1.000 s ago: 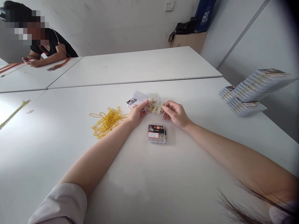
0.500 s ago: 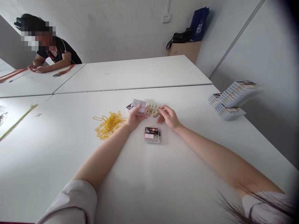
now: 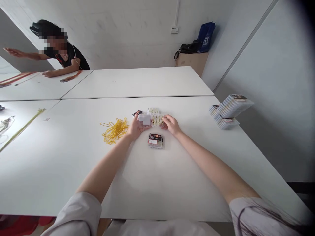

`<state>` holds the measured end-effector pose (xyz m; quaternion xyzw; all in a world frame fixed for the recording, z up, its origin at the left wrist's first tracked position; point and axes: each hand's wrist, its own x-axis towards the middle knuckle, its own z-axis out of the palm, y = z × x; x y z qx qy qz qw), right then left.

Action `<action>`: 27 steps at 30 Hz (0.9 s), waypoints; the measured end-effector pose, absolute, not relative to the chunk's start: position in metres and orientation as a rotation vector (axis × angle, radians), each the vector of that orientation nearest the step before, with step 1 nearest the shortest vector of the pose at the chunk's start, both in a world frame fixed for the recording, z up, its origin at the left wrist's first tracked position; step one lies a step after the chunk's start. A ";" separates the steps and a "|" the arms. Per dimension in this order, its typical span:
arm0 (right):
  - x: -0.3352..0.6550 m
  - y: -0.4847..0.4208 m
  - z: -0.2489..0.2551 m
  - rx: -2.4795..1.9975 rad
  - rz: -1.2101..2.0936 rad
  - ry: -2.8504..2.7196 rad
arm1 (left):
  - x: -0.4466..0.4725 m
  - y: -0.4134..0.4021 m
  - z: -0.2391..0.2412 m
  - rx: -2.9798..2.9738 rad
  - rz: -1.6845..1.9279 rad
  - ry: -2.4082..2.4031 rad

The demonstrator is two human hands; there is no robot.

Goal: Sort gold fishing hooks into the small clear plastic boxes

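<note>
An open clear plastic compartment box (image 3: 157, 121) lies spread between my two hands, small gold-coloured pieces sitting in its right half. My left hand (image 3: 136, 128) grips the lid side, thumb on top and fingers underneath. At the opposite end, my right hand (image 3: 172, 125) pinches the right edge; whether its fingertips also hold a small piece is too fine to tell. Just beyond are another filled clear case (image 3: 154, 110) and a black printed label (image 3: 138, 112), both partly covered. Closer to me, a small stack of closed boxes (image 3: 155, 141) with a black label rests on the table.
Yellow loops (image 3: 114, 131) lie piled left of my left hand. Several stacked boxes (image 3: 231, 106) stand near the table's right edge. Yellow-green strands (image 3: 24, 128) lie at far left. Across the white table (image 3: 137, 82) sits another person (image 3: 67, 59) beside orange strands.
My view has shifted and tilted down slightly. The open box is now held flatter, with the filled case behind it more exposed. The other person has stretched one arm out to the left.
</note>
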<state>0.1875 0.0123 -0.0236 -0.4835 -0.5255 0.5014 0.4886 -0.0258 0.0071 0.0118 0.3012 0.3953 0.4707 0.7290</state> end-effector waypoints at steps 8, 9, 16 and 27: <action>0.172 0.009 -0.020 -1.251 1.214 -1.224 | -0.023 -0.009 0.009 0.647 1.171 0.920; 0.171 0.007 -0.021 -1.255 1.208 -1.215 | -0.023 -0.010 0.009 0.640 1.169 0.921; 0.167 -0.016 -0.023 -1.274 1.083 -1.167 | -0.025 -0.018 0.011 0.640 1.130 0.902; 0.169 -0.024 -0.015 -1.170 1.281 -1.078 | -0.029 -0.023 0.013 0.596 1.143 0.779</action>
